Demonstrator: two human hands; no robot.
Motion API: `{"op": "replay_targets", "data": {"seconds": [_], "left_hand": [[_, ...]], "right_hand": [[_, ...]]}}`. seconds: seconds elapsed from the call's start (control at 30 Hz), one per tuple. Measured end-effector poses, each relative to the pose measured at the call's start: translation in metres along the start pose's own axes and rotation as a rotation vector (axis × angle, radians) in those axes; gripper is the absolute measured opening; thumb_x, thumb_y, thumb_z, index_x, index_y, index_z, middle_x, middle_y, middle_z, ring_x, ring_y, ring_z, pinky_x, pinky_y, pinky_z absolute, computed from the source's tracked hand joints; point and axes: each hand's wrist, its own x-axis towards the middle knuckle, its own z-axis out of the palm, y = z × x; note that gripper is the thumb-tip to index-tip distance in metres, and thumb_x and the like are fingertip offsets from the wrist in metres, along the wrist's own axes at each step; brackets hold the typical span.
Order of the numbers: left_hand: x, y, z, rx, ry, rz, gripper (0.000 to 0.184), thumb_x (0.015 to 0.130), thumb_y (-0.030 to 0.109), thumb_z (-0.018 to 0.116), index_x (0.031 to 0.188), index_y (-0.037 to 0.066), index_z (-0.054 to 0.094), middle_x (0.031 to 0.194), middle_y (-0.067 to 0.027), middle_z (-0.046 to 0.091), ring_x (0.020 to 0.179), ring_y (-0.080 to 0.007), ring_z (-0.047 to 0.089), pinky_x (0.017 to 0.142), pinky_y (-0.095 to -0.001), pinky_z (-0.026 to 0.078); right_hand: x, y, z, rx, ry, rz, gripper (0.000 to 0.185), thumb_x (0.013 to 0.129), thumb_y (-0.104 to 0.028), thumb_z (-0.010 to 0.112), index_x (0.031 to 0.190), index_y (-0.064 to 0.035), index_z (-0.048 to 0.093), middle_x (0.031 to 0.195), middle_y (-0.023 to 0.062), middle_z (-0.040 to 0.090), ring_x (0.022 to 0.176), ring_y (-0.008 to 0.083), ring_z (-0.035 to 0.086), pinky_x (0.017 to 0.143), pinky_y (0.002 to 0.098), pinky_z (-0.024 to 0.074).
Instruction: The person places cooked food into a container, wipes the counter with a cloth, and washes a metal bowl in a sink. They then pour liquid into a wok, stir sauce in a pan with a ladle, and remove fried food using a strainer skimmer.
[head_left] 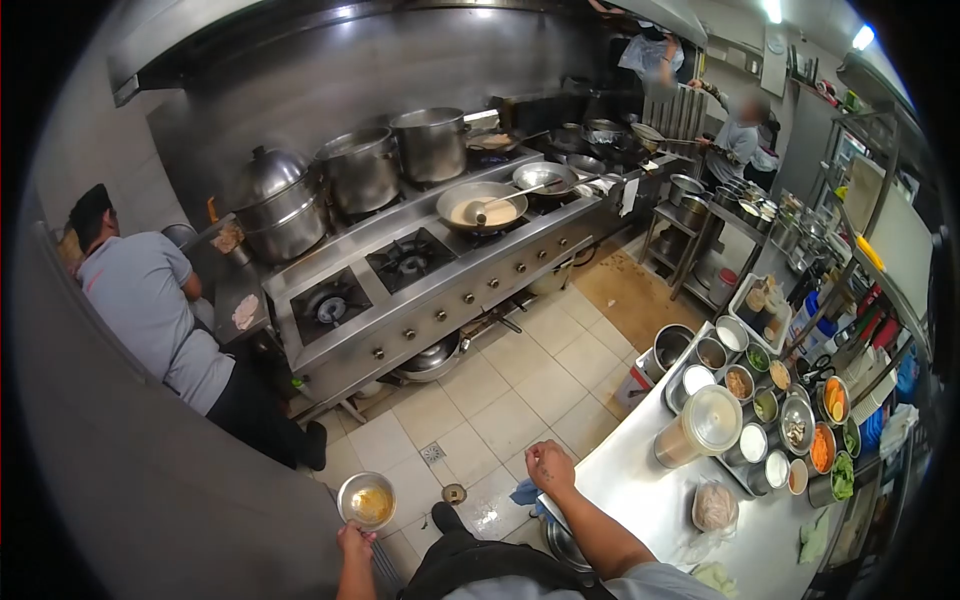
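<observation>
My left hand [355,541] is closed at the near side of a small round metal bowl [382,484], holding it over the floor. Something yellow-brown [371,504] lies inside the bowl. My right hand [549,466] hovers by the left edge of the white worktop [622,480], its fingers curled. Whether anything is in those fingers is hidden. Just below that hand a blue cloth [525,492] hangs at the worktop's edge. Farther along the worktop stand a lidded plastic tub [712,420] and a bagged lump of food [714,507].
A long gas range [400,320] carries large pots [428,145] and a wok [482,205] of pale liquid with a ladle. Several metal food containers [753,442] line the right worktop. One person [150,300] bends at left; others [738,140] stand at the back.
</observation>
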Motion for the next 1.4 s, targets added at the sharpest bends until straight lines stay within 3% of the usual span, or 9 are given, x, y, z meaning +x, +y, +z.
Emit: {"op": "replay_targets", "data": {"seconds": [0.3,0.6,0.7,0.77,0.9,1.0,1.07,1.3,1.4], "left_hand": [[0.011,-0.007,-0.020,-0.022,0.008,-0.052,0.018,0.071,0.006,0.054,0.088,0.007,0.048,0.072,-0.0081,0.051,0.049,-0.0217,0.051,0.037,-0.0330,0.048],[0.011,-0.010,-0.033,0.012,-0.125,-0.027,0.026,0.071,0.010,0.053,0.096,0.007,0.050,0.079,-0.0096,0.052,0.055,-0.0230,0.052,0.044,-0.0340,0.050],[0.013,-0.011,-0.039,0.033,-0.117,-0.009,0.026,0.071,0.011,0.052,0.097,0.005,0.051,0.079,-0.0107,0.054,0.054,-0.0233,0.053,0.045,-0.0339,0.051],[0.010,-0.013,-0.050,0.086,-0.196,0.018,0.030,0.087,0.029,0.050,0.091,0.002,0.060,0.078,-0.0128,0.060,0.073,-0.0255,0.057,0.057,-0.0375,0.047],[0.022,-0.013,-0.049,0.098,-0.132,0.004,0.033,0.089,0.029,0.051,0.102,-0.001,0.058,0.087,-0.0115,0.059,0.074,-0.0229,0.057,0.055,-0.0353,0.049],[0.023,-0.008,-0.047,0.263,-0.176,-0.057,0.031,0.088,0.025,0.053,0.107,-0.001,0.055,0.095,-0.0123,0.058,0.076,-0.0246,0.057,0.061,-0.0381,0.052],[0.011,-0.006,-0.043,0.082,-0.123,-0.067,0.032,0.088,0.024,0.053,0.109,0.000,0.053,0.096,-0.0113,0.057,0.079,-0.0257,0.056,0.065,-0.0405,0.053],[0.003,-0.005,-0.038,0.039,-0.122,-0.042,0.028,0.086,0.021,0.055,0.105,0.001,0.053,0.093,-0.0106,0.057,0.079,-0.0257,0.057,0.065,-0.0430,0.053],[-0.010,0.003,-0.033,0.207,-0.138,-0.050,0.024,0.085,0.019,0.056,0.101,0.001,0.054,0.088,-0.0105,0.058,0.073,-0.0251,0.057,0.060,-0.0408,0.053]], "right_hand": [[-0.002,0.004,0.004,-0.050,0.027,-0.008,0.017,0.080,-0.023,0.060,0.078,-0.0072,0.066,0.083,0.0125,0.061,0.081,0.0298,0.061,0.071,0.0402,0.0489],[-0.004,0.010,0.005,0.001,0.045,0.046,0.014,0.079,-0.021,0.060,0.077,-0.0083,0.066,0.083,0.0127,0.061,0.080,0.0308,0.061,0.070,0.0398,0.0494],[-0.005,0.016,0.006,-0.030,0.005,-0.041,0.016,0.079,-0.021,0.058,0.079,-0.0080,0.066,0.084,0.0129,0.061,0.081,0.0312,0.061,0.071,0.0400,0.0498],[-0.006,0.015,0.003,-0.029,0.007,-0.014,0.016,0.079,-0.022,0.058,0.079,-0.0078,0.066,0.084,0.0129,0.061,0.081,0.0313,0.061,0.071,0.0402,0.0497],[-0.007,0.009,-0.007,-0.024,-0.037,0.018,0.019,0.081,-0.023,0.056,0.079,-0.0068,0.066,0.084,0.0134,0.061,0.082,0.0315,0.060,0.072,0.0406,0.0496],[-0.008,0.011,-0.006,0.008,-0.020,0.002,0.020,0.082,-0.024,0.055,0.080,-0.0064,0.065,0.085,0.0140,0.061,0.083,0.0316,0.060,0.072,0.0408,0.0496],[-0.007,0.015,-0.003,-0.003,-0.021,-0.005,0.020,0.082,-0.024,0.055,0.081,-0.0067,0.066,0.085,0.0140,0.061,0.083,0.0316,0.060,0.072,0.0410,0.0496],[-0.007,0.017,-0.003,-0.023,-0.033,-0.012,0.021,0.082,-0.024,0.054,0.083,-0.0067,0.066,0.087,0.0138,0.061,0.085,0.0311,0.060,0.074,0.0410,0.0494],[-0.008,0.015,-0.005,-0.002,-0.035,-0.006,0.021,0.082,-0.023,0.054,0.083,-0.0062,0.065,0.087,0.0140,0.061,0.086,0.0309,0.060,0.075,0.0407,0.0490]]}}
